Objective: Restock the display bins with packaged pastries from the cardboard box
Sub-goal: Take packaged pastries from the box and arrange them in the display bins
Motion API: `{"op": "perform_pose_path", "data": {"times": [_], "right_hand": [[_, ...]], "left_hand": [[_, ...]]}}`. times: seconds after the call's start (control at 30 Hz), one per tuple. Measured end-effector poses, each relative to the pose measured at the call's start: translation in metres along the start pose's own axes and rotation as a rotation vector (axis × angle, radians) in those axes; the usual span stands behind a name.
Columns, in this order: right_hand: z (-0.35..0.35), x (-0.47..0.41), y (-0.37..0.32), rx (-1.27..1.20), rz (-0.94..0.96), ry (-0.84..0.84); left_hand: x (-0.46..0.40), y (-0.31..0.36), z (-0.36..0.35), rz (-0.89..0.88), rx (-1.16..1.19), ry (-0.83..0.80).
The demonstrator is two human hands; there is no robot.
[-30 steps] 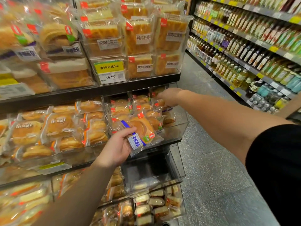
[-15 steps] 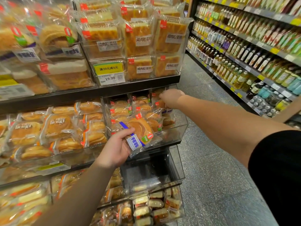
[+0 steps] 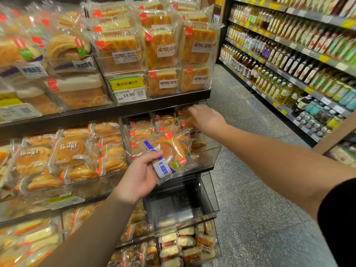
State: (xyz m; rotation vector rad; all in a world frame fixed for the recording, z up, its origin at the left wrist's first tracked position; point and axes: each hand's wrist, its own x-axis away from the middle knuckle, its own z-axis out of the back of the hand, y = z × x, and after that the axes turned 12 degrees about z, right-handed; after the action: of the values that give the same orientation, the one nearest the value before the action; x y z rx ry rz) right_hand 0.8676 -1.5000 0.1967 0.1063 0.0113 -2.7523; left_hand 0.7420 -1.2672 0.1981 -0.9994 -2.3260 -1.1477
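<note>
The left hand grips a clear-wrapped round golden pastry packet with a blue stripe and white label by its lower left corner, thumb on top and fingers curled beneath. The packet is tilted and held in front of the near wall of the clear acrylic display bin on the middle shelf. That bin holds more packets of the same pastry, stacked loosely toward the back.

The right hand reaches into the rear right part of the same bin, fingers bent down onto the packets there; whether it pinches one cannot be told.

Left of this bin, a neighbouring bin holds swirl buns in clear wrappers with white lettering. On the black upper shelf stand square sliced cakes in clear bags, next to a yellow-and-white price tag reading 19.90. Below the middle bin sits a dark, nearly bare acrylic bin. Across the grey speckled floor, shelving carries bottles of oil and sauces.
</note>
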Motion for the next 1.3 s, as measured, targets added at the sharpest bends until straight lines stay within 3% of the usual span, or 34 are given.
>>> {"op": "perform_pose_path", "data": {"times": [0.1, 0.13, 0.27, 0.37, 0.5, 0.6, 0.7, 0.83, 1.13, 1.3], "right_hand": [[0.022, 0.027, -0.011, -0.391, -0.126, 0.2], [0.029, 0.035, -0.016, -0.593, -0.16, 0.173], [0.047, 0.061, -0.022, -1.355, -0.119, -0.234], [0.057, 0.074, -0.019, -1.49, -0.057, -0.286], [0.072, 0.079, -0.004, -1.348, -0.138, -0.175], [0.091, 0.077, 0.017, -0.999, -0.256, -0.183], [0.103, 0.063, 0.024, -0.511, -0.329, -0.305], [0.107, 0.036, -0.002, -0.093, -0.241, -0.485], [0.06, -0.01, -0.025, 0.136, -0.025, -0.695], [0.044, -0.016, -0.017, 0.105, 0.054, -0.597]], "left_hand": [[-0.005, 0.001, -0.018, -0.039, 0.017, -0.015], [-0.008, 0.001, -0.025, -0.057, 0.012, -0.025], [-0.021, 0.004, -0.048, -0.128, -0.046, -0.049], [-0.031, 0.006, -0.061, -0.156, -0.117, -0.078], [-0.033, 0.009, -0.075, -0.223, -0.309, -0.014], [-0.035, 0.023, -0.068, -0.369, -0.726, 0.263], [-0.041, 0.036, -0.06, -0.545, -1.156, 0.428], [-0.064, 0.046, -0.063, -0.56, -1.405, 0.468], [-0.101, 0.05, -0.054, -0.428, -1.756, 0.51], [-0.109, 0.049, -0.052, -0.459, -1.714, 0.564]]}}
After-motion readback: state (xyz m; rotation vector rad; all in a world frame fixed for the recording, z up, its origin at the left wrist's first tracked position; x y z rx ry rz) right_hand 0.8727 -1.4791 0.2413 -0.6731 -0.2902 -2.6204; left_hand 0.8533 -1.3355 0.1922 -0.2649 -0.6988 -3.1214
